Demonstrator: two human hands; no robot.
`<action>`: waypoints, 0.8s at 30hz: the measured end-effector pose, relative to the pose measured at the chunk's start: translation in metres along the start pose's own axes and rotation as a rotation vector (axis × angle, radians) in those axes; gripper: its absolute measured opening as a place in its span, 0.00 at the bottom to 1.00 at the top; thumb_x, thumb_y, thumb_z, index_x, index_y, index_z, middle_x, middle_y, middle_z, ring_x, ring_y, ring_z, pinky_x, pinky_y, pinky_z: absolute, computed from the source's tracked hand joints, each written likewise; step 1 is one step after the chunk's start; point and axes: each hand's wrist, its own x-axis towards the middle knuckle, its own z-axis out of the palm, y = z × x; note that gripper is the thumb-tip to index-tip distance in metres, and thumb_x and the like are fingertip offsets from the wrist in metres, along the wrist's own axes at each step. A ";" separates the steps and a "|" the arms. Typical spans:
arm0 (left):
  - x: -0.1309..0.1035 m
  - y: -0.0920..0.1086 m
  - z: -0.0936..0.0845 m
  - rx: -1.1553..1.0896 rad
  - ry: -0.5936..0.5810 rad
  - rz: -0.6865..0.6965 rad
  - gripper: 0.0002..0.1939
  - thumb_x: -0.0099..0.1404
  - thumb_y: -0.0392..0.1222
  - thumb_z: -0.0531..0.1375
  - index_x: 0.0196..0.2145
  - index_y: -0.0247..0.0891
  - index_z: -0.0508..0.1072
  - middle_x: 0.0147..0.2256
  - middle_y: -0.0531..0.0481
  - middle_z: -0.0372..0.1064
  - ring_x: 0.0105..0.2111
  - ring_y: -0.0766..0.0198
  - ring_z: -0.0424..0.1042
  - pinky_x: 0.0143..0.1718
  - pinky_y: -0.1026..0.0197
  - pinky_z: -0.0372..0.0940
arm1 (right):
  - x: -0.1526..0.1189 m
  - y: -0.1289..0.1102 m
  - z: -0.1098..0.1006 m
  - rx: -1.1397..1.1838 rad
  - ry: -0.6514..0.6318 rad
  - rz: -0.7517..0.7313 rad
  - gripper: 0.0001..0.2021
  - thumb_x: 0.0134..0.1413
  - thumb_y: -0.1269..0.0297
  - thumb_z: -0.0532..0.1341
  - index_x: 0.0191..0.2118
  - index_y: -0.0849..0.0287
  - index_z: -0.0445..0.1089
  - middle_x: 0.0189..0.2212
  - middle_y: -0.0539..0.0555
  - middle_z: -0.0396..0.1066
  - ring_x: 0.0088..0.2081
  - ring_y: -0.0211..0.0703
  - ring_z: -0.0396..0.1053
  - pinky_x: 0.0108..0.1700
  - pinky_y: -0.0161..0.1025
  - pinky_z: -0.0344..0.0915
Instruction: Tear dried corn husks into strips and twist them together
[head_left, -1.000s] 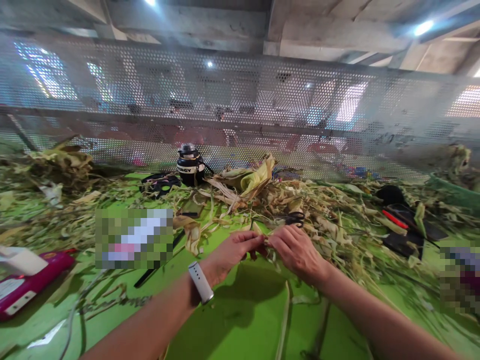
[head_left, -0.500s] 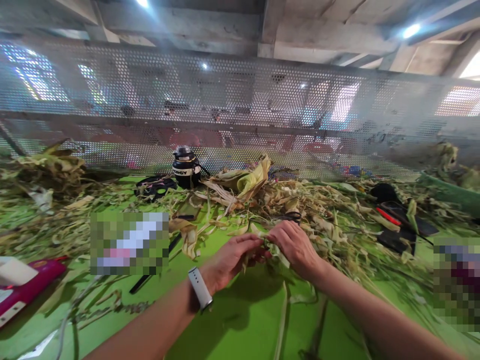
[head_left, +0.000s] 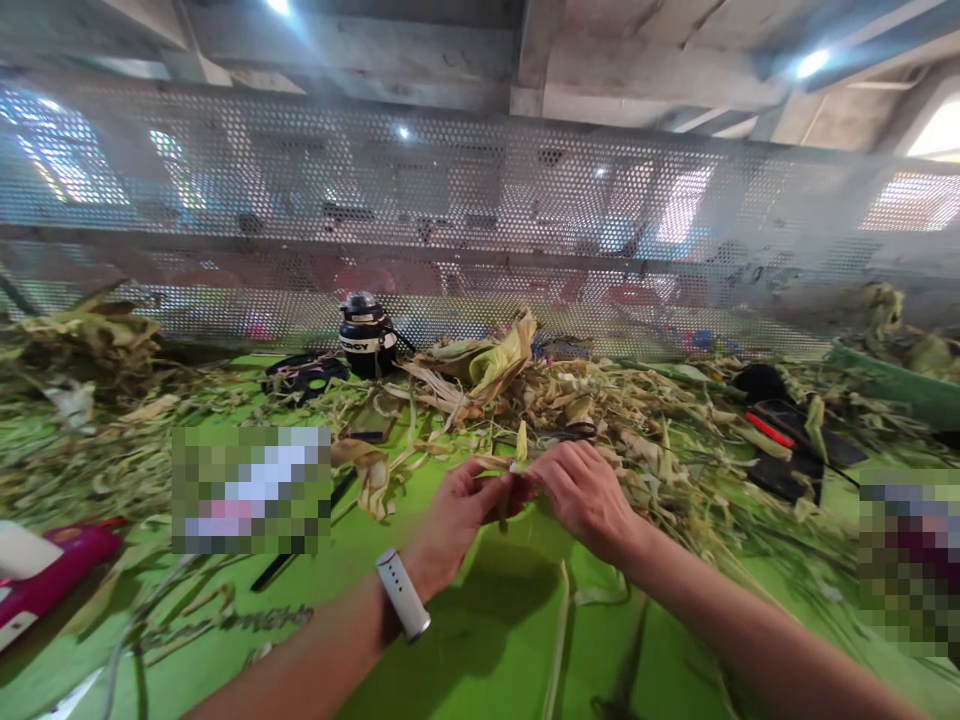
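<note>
Both hands meet over the green table [head_left: 465, 630], holding a small pale piece of corn husk [head_left: 520, 450] between them. My left hand [head_left: 457, 515], with a white band on the wrist, pinches the husk between thumb and fingers. My right hand [head_left: 585, 495] is closed on the husk's other side, knuckles up, its fingertips mostly hidden. A yellowish tip of the husk sticks up between the hands. Behind them lies a heap of dry husk strips [head_left: 600, 400], with a larger folded husk [head_left: 499, 365] on it.
A black jar [head_left: 366, 335] stands before the perforated metal screen [head_left: 450, 190]. A magenta tool [head_left: 71, 565] lies at the left. On the right are a red-handled item [head_left: 770, 430] and a green basket [head_left: 892, 385]. Loose husk strips cover much of the table.
The husk piece between my hands now points upward, where a green-white strip hung by my right hand before. My left fingers have curled more. The view has shifted slightly.
</note>
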 end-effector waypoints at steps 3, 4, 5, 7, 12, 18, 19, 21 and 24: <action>-0.002 0.000 0.002 -0.031 -0.013 -0.026 0.12 0.49 0.43 0.69 0.30 0.38 0.74 0.30 0.51 0.76 0.31 0.62 0.74 0.38 0.59 0.66 | -0.002 0.000 0.001 -0.025 0.008 -0.035 0.10 0.63 0.70 0.50 0.34 0.62 0.67 0.28 0.55 0.68 0.30 0.42 0.58 0.33 0.39 0.53; -0.003 0.000 0.003 -0.035 -0.017 -0.033 0.12 0.49 0.44 0.69 0.30 0.38 0.74 0.31 0.50 0.76 0.32 0.60 0.74 0.39 0.58 0.66 | -0.002 0.000 0.001 -0.033 0.009 -0.048 0.10 0.63 0.70 0.50 0.35 0.62 0.67 0.29 0.55 0.68 0.30 0.42 0.58 0.33 0.39 0.53; -0.004 0.000 0.004 -0.037 -0.020 -0.038 0.12 0.49 0.44 0.68 0.30 0.38 0.74 0.31 0.50 0.76 0.33 0.59 0.74 0.39 0.57 0.66 | -0.003 0.000 0.001 -0.040 0.012 -0.062 0.10 0.63 0.70 0.50 0.36 0.62 0.67 0.29 0.55 0.68 0.30 0.42 0.58 0.33 0.39 0.53; -0.006 0.000 0.005 -0.037 -0.021 -0.039 0.11 0.49 0.43 0.68 0.30 0.38 0.74 0.32 0.49 0.75 0.34 0.58 0.74 0.39 0.57 0.65 | -0.002 -0.001 -0.001 -0.058 0.022 -0.085 0.10 0.64 0.70 0.49 0.36 0.62 0.67 0.29 0.55 0.68 0.30 0.42 0.59 0.33 0.39 0.53; -0.006 0.001 0.008 -0.062 -0.008 -0.032 0.06 0.51 0.42 0.67 0.29 0.40 0.75 0.31 0.49 0.74 0.33 0.61 0.71 0.33 0.62 0.62 | -0.001 -0.001 -0.003 -0.105 0.038 -0.116 0.14 0.65 0.71 0.46 0.36 0.63 0.68 0.27 0.55 0.68 0.29 0.43 0.58 0.32 0.39 0.53; -0.005 0.001 0.007 0.099 -0.004 0.058 0.08 0.54 0.46 0.65 0.28 0.39 0.74 0.25 0.53 0.70 0.26 0.66 0.66 0.26 0.65 0.54 | 0.000 0.001 -0.002 -0.072 0.010 -0.146 0.15 0.66 0.70 0.44 0.37 0.62 0.68 0.28 0.55 0.67 0.29 0.42 0.59 0.33 0.40 0.55; -0.004 0.000 0.007 0.136 -0.008 0.076 0.09 0.54 0.46 0.65 0.27 0.39 0.73 0.24 0.54 0.69 0.24 0.67 0.64 0.25 0.65 0.53 | -0.001 0.001 -0.002 -0.065 0.003 -0.145 0.15 0.66 0.70 0.44 0.37 0.62 0.67 0.28 0.55 0.68 0.29 0.42 0.59 0.34 0.40 0.55; -0.004 0.000 0.008 0.159 -0.004 0.105 0.10 0.54 0.47 0.64 0.26 0.38 0.72 0.22 0.55 0.67 0.23 0.68 0.62 0.25 0.66 0.52 | -0.002 0.000 -0.001 -0.053 -0.009 -0.138 0.15 0.65 0.71 0.44 0.37 0.62 0.67 0.28 0.55 0.68 0.30 0.42 0.59 0.34 0.40 0.55; -0.004 -0.002 0.009 0.152 -0.001 0.137 0.11 0.53 0.48 0.65 0.27 0.38 0.71 0.24 0.56 0.67 0.24 0.69 0.61 0.27 0.66 0.54 | -0.004 -0.001 0.003 -0.030 -0.021 -0.119 0.11 0.64 0.71 0.48 0.37 0.63 0.67 0.29 0.55 0.68 0.30 0.42 0.59 0.34 0.40 0.55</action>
